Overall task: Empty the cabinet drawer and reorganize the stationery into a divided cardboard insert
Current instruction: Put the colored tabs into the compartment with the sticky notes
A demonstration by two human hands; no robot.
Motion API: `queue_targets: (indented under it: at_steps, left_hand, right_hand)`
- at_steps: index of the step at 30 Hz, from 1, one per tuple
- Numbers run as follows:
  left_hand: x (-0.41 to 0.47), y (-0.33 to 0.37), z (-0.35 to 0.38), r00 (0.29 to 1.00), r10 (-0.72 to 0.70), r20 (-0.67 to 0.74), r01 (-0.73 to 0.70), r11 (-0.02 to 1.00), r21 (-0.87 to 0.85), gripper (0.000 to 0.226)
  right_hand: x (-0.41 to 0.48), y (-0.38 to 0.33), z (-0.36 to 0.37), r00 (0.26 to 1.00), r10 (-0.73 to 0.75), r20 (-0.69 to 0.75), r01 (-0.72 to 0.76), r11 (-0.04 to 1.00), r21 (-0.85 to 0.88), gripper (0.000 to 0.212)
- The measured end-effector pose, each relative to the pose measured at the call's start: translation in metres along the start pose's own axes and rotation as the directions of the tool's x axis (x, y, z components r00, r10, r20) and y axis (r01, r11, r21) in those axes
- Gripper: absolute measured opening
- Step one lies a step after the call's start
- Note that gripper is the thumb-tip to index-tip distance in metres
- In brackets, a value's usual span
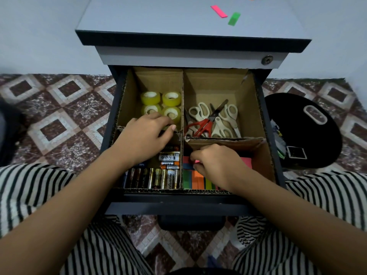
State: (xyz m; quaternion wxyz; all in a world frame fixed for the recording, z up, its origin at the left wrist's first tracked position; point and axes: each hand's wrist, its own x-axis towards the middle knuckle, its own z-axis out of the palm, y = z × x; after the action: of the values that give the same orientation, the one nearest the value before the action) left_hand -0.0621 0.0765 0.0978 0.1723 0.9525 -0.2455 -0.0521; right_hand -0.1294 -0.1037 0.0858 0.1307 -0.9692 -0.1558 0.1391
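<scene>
Four boxes are made by the cardboard insert [183, 100]. A pink sticky flag [196, 161] is pinched by the right hand [218, 163], right of the batteries [158, 175]. It should be laid flat beside the others. The left hand [147, 133] is curled loosely above the batteries, by the tape rolls [160, 105]; what it grips cannot be told.

The cabinet top [158, 18] is pale grey with a dark navy edge. On it lie a pink strip [218, 11] and a green strip [234, 18]. The cardboard insert [216, 84] is plain brown. The tape rolls [161, 105] are translucent yellow with white cores. The scissors [213, 121] have cream handles, one pair red. The batteries [158, 175] are gold and black, some white and orange. The sticky notes [195, 178] are green, orange, yellow, blue and pink. The floor [59, 108] carries maroon and white diamond tiles. The trousers [29, 187] are black-and-white striped.
</scene>
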Motion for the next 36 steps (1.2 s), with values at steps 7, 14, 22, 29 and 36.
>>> queue_targets:
  at_steps: [7,14,22,29,36]
  left_hand:
    - [0.0,-0.001,0.001,1.0,0.013,-0.016,-0.013,1.0,-0.016,0.03]
    - [0.001,-0.002,0.002,1.0,0.015,-0.008,-0.015,1.0,-0.02,0.03]
    - [0.001,-0.003,0.003,1.0,0.021,-0.014,-0.022,0.999,-0.036,0.029]
    - [0.003,-0.006,0.004,0.999,0.024,-0.027,-0.026,0.997,-0.078,0.027]
    - [-0.001,-0.004,0.002,0.998,-0.001,-0.068,-0.008,0.991,-0.134,0.033]
  right_hand:
    - [0.001,-0.001,-0.001,0.998,-0.028,0.061,0.026,0.999,0.027,0.014]
    - [0.002,0.0,-0.002,0.996,-0.041,0.08,0.036,0.998,0.056,0.017]
    - [0.003,0.003,0.001,0.996,-0.068,0.058,0.065,0.996,0.063,0.016]
    - [-0.001,0.009,-0.009,0.99,-0.13,-0.06,0.135,0.987,0.09,0.017]
    - [-0.013,0.014,-0.037,0.967,-0.093,-0.236,0.132,0.979,0.155,0.019]
